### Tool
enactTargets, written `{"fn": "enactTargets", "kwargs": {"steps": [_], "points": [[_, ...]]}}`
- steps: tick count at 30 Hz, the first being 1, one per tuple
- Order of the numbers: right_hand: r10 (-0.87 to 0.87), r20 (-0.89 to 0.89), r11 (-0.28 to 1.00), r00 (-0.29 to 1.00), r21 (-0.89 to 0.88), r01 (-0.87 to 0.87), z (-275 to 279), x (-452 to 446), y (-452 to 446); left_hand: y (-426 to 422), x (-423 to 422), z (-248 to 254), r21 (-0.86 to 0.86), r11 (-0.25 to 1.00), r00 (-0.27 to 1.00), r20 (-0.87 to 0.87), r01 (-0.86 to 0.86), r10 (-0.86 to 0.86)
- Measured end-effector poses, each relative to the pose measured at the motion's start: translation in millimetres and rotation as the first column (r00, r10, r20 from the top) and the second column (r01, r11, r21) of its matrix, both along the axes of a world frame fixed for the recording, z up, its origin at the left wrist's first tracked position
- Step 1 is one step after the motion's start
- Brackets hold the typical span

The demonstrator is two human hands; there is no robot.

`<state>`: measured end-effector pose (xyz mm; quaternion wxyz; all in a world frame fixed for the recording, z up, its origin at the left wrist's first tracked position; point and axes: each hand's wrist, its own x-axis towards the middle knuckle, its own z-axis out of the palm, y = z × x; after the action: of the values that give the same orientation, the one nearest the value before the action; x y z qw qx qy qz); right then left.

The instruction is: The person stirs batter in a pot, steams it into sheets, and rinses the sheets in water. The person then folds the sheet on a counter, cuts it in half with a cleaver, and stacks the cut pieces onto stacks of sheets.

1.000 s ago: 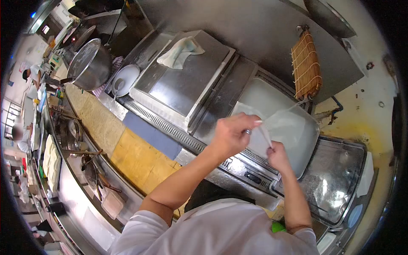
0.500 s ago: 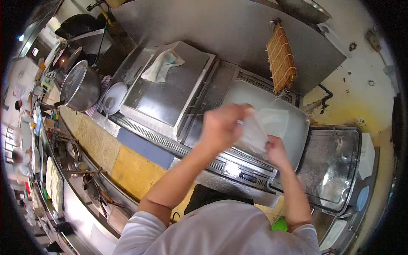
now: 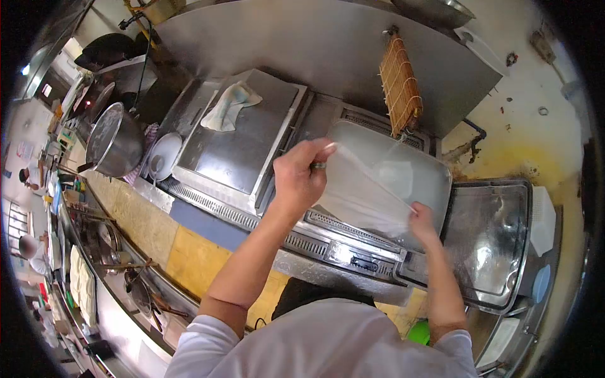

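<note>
Left hand (image 3: 302,176): pinched on one edge of a white sheet (image 3: 362,195). Right hand (image 3: 423,225): pinched on its opposite edge. Sheet: thin, limp, drawn out above a pale, round-cornered tray (image 3: 435,183). Step, as judged: holding it spread; the next move seemingly calls for even tension. Beyond: bamboo mat (image 3: 400,88), slatted, cord-bound, hanging; steel panel (image 3: 328,50), smooth, dull.

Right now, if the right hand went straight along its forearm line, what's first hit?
Probably the hanging bamboo mat: in the picture the right hand points at it across the pale tray. Depth is unclear; if the line dips, the tray might come first.
</note>
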<state>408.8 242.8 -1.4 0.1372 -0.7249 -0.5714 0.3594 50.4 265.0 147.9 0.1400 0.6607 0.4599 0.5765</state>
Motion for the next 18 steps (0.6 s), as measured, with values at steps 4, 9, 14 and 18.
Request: {"fn": "enactTargets", "kwargs": {"steps": [4,9,14,18], "points": [[0.232,0.121,0.911,0.965,0.321,-0.259,27,-14,1,-11,35,-53,-0.132,0.982,0.984,-0.091,0.139,-0.151],[0.171,-0.323,0.967,0.931,0.236,-0.095,81,-111,-7,-10,71,-28,0.052,0.953,0.92,-0.279,0.299,-0.273],[0.102,0.027,0.966,0.994,0.235,-0.106,-19,-4,2,15,11,-41,-0.021,1.0,1.0,-0.007,-0.019,0.019],[0.075,0.351,0.865,0.933,0.443,-0.236,-11,-16,-28,3,25,-132,-0.317,0.947,0.936,-0.347,-0.053,-0.064]]}}
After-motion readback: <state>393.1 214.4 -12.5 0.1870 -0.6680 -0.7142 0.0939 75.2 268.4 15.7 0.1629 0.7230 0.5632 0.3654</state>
